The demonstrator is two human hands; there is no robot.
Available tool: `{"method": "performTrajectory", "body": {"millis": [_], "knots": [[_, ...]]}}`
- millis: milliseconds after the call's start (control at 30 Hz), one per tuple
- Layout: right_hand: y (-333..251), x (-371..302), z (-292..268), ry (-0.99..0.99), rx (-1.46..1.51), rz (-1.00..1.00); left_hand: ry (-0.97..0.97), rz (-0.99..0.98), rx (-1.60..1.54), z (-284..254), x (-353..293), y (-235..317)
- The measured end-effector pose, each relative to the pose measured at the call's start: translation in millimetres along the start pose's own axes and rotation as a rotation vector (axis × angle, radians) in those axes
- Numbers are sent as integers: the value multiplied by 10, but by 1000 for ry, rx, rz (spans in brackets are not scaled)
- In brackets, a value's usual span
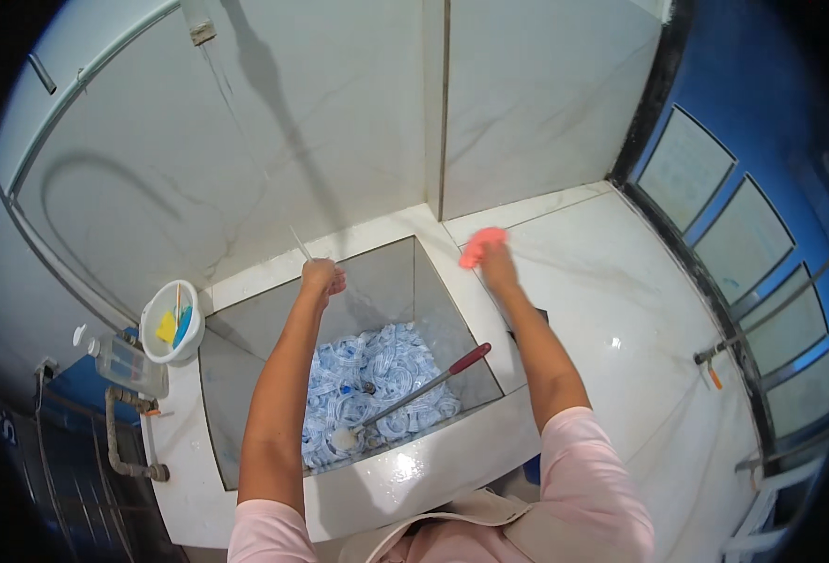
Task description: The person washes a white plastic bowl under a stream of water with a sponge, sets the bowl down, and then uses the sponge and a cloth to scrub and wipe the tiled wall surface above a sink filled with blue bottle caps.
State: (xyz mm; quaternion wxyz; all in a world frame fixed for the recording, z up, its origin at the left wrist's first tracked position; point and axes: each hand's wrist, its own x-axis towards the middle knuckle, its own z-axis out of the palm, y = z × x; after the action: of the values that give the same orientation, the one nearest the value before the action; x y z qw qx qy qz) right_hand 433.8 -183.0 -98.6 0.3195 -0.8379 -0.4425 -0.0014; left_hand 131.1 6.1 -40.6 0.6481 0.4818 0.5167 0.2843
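My left hand (323,278) is over the far left part of a sunken grey-walled sink (414,272), fingers curled; what they hold, if anything, is hidden. A thin white streak (299,244), which looks like water, meets this hand from the upper left. My right hand (497,266) grips a coral-pink cloth (483,246) at the counter right of the sink. Crumpled light blue and white patterned material (386,361) fills the sink's bottom. Across it lies a long-handled tool (414,396) with a dark red grip and a round whitish head; its exact kind is unclear.
Left of the sink stand a white tub (158,349) with a yellow piece and blue items, and a clear plastic jug (131,366). A pipe with a valve (119,436) sits below. White counter (611,310) extends right toward a blue panelled wall (761,94).
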Motion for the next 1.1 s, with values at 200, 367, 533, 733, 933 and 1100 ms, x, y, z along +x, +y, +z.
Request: {"method": "performTrajectory", "body": {"millis": [200, 367, 533, 733, 933, 1100], "knots": [[-1366, -35, 820, -162, 118, -546, -112, 120, 415, 114, -262, 219], [-2644, -13, 818, -372, 433, -534, -347, 75, 478, -496, -452, 110], [-3223, 197, 609, -591, 568, -422, -336, 278, 408, -727, -627, 7], [-3302, 187, 418, -703, 612, -234, -246, 221, -27, -542, -780, 167], [-3187, -30, 380, -641, 927, -44, 42, 272, -57, -405, -544, 429], [-2428, -185, 917, -720, 1543, 448, 87, 282, -75, 184, -559, 871]]}}
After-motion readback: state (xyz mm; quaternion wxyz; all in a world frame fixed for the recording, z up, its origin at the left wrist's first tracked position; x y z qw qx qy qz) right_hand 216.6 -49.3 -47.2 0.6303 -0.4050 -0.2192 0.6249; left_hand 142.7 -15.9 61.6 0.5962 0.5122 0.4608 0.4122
